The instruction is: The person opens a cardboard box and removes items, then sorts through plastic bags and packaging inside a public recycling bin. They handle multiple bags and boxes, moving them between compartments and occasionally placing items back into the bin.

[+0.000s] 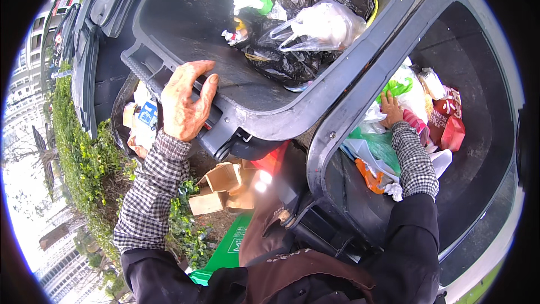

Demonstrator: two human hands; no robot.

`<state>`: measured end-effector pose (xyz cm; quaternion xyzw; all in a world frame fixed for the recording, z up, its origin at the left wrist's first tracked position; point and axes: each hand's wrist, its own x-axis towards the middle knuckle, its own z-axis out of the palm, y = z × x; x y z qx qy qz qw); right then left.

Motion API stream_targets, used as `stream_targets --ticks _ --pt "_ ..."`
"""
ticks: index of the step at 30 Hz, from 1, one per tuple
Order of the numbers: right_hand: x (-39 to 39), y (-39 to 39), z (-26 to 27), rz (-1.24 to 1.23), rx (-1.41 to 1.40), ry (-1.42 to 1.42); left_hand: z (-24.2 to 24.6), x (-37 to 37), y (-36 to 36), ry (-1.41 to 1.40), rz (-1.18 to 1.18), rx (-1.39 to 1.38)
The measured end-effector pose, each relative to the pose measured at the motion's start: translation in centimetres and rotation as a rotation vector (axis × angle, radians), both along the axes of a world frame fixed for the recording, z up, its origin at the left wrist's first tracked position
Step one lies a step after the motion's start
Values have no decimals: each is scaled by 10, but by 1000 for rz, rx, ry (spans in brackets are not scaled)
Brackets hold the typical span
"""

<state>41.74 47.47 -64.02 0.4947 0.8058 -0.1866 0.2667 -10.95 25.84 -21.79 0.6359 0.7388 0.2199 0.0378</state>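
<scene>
My left hand (187, 99) rests on the handle edge of a grey wheeled bin (270, 124), its thumb and fingers curved and apart. That bin holds black trash bags (274, 67) and a knotted clear plastic bag (322, 27). In the second wheeled bin (327, 147), at the right, my right hand (391, 109) reaches down among the rubbish. Its fingertips touch a bright green plastic bag (398, 87); whether they grip it is unclear. Near this hand lie a pink ribbed item (415, 124), a dark red printed bag (445, 112), a green translucent bag (382, 147) and an orange wrapper (369, 176).
Open cardboard boxes (223, 177) lie on the soil below the left bin. A dark sack (122, 122) with cartons stands beside a hedge (80, 160). More dark bins (114, 71) are at upper left, and a green bin part (228, 245) is near my body.
</scene>
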Motion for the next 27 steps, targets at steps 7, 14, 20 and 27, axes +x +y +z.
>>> stream_targets --ticks 7,14,20,27 --pt "-17 12 135 -72 109 476 -1 -3 -2 -37 -76 145" --pt "-86 53 364 -337 603 1177 -10 -14 -4 -40 -177 251" --pt "-193 109 390 280 730 899 13 -21 1 -184 -352 183" --pt "-198 118 364 258 709 676 19 -87 102 -12 -780 -154"
